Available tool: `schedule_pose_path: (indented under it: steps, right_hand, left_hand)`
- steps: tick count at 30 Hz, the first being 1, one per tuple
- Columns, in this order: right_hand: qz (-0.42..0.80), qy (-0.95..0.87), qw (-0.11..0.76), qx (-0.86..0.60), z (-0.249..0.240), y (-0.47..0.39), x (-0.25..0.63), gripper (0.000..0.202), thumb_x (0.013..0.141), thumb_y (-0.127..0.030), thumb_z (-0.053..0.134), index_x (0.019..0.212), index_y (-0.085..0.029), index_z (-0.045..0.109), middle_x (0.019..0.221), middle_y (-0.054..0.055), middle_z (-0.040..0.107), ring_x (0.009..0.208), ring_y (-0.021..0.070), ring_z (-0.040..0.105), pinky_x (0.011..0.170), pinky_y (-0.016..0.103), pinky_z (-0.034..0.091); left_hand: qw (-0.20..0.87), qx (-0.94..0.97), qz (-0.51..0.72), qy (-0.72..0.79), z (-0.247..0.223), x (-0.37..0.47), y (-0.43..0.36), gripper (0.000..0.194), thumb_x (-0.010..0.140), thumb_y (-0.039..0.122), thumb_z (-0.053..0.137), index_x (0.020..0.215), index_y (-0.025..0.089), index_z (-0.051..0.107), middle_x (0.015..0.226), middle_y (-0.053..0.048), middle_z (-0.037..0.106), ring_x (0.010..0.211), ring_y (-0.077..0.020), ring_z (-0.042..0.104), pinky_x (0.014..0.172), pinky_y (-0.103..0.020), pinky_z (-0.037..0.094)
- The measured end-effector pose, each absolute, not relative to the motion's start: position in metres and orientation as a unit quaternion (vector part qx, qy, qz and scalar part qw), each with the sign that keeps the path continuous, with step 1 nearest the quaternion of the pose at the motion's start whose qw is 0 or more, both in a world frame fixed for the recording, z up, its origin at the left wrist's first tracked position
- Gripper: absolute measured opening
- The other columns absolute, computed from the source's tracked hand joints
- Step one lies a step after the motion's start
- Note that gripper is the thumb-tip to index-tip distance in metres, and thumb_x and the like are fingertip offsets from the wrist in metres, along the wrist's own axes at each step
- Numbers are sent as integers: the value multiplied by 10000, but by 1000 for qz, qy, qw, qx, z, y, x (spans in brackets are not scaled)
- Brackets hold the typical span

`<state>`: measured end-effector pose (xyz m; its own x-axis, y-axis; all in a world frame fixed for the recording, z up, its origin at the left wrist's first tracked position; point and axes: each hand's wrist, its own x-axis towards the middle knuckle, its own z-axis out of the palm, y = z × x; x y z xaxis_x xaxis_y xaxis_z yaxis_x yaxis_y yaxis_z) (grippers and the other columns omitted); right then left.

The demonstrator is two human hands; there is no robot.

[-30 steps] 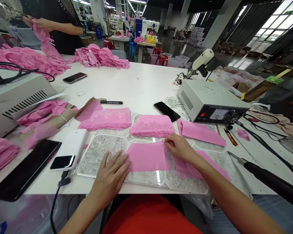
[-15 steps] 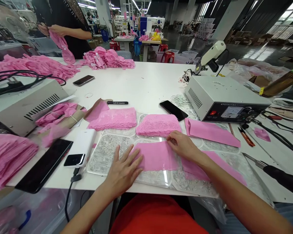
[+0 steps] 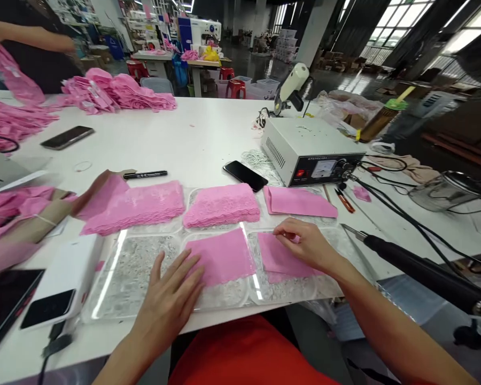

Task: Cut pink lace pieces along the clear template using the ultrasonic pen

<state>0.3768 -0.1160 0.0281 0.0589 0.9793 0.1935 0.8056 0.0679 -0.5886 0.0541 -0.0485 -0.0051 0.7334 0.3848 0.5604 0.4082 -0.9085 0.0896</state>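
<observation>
My left hand lies flat with fingers spread, its fingertips on the left edge of a pink fabric piece in the front middle section of a clear plastic sheet or tray. My right hand has its thumb and fingers pinched at the upper edge of another pink fabric piece, just to the right. A second layer peeks out below that piece. Behind both hands lie a lace-edged pink stack, a wider pink stack and a folded pink piece.
A grey control box stands behind right, with cables and a black-handled tool before it. Phones, a marker and a white power bank lie about. Across the table, a person handles pink cloth.
My right hand has left the corner of the middle piece and moved right to the neighbouring pink fabric. My left hand stays on the middle piece. The view has turned right.
</observation>
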Motion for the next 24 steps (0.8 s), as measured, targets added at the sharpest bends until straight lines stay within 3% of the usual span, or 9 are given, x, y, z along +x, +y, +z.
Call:
schedule_pose_path:
  steps: [5,10,20,24]
  right_hand:
    - [125,-608,311,-720,14,-153,413,152,850,-249,539,834,-210,685,831,51,703,708,160,628,589,275,473]
    - [86,-559,295,-770,6,-166,443,155,826,-262,540,789,-210,681,771,35,684,626,145,580,587,281,450]
    - [122,-547,340,-755,2,-166,455,115,826,-257,557,818,-192,652,803,33,643,625,125,542,590,264,439]
    - [131,-581,311,-740,5,-155,455,127,835,-213,527,836,-193,653,823,36,635,667,132,546,609,265,426]
  left_hand:
    - [-82,-939,-305,-140,6,117,-69,210,940,146,491,1098,213,612,1149,-59,688,1175,-199,591,1153,-501,283]
    - [-97,-952,-274,-100,1,155,-85,205,917,119,520,1056,211,638,1173,-86,668,1150,-204,598,1117,-488,326]
    - [-41,-963,-237,-119,-6,166,-88,246,910,140,530,1088,255,656,1363,-108,554,1331,-291,446,1135,-568,219]
    - [-42,-966,-228,-116,-5,164,-83,261,901,144,546,1097,279,652,1398,-89,526,1381,-291,377,1150,-585,177]
